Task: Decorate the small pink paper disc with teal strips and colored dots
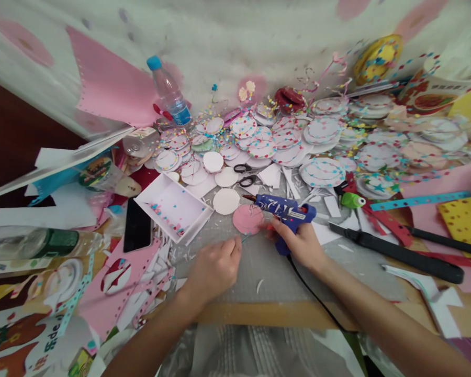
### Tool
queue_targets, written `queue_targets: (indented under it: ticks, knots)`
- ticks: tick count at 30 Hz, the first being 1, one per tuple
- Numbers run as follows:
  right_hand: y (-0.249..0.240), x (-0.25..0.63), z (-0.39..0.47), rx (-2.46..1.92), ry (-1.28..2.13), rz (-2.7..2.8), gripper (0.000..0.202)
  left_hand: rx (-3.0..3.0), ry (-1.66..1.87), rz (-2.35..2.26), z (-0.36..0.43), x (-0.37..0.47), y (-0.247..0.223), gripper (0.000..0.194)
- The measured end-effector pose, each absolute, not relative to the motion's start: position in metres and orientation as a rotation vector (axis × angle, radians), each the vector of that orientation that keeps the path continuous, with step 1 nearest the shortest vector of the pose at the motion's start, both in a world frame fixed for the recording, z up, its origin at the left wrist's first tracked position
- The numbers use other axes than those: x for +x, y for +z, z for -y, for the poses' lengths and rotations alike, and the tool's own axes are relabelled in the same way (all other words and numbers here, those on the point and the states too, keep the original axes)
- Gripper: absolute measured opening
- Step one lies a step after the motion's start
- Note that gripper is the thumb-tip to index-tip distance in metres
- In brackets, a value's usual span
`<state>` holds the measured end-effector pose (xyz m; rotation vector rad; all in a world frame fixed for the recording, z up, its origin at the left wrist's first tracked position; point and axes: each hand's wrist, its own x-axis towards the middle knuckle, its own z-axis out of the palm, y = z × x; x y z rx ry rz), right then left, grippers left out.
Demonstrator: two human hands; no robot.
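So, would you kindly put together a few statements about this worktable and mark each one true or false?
1. The right hand holds a blue glue gun. True.
2. The glue gun has no cord. False: a black cord runs from its handle.
3. A black phone lies to the left of a white box in the picture. True.
4. The white box is covered by a lid. False: it is open, with coloured confetti inside.
5. The paper disc just below the nozzle is green. False: it is pink.
6. The bottle at the back has a blue cap. True.
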<state>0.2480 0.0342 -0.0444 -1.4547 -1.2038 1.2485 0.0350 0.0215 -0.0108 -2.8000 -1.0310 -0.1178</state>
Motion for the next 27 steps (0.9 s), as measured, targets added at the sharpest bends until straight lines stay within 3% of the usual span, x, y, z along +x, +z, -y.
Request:
queue_targets:
  ticks: [15, 27]
  knots:
    - [-0.0479, 0.2473, -0.035, -1.493, 1.256, 1.163, 0.041, -2.858, 0.018, 1.045, -0.0272, 0.0411, -0.0035, 0.026]
    - [-0.0455, 0.248, -0.0372, -1.467, 1.286, 1.193, 0.051, -2.897, 0.18, 1.105, -0.0297, 0.0439, -0.0011, 0.024]
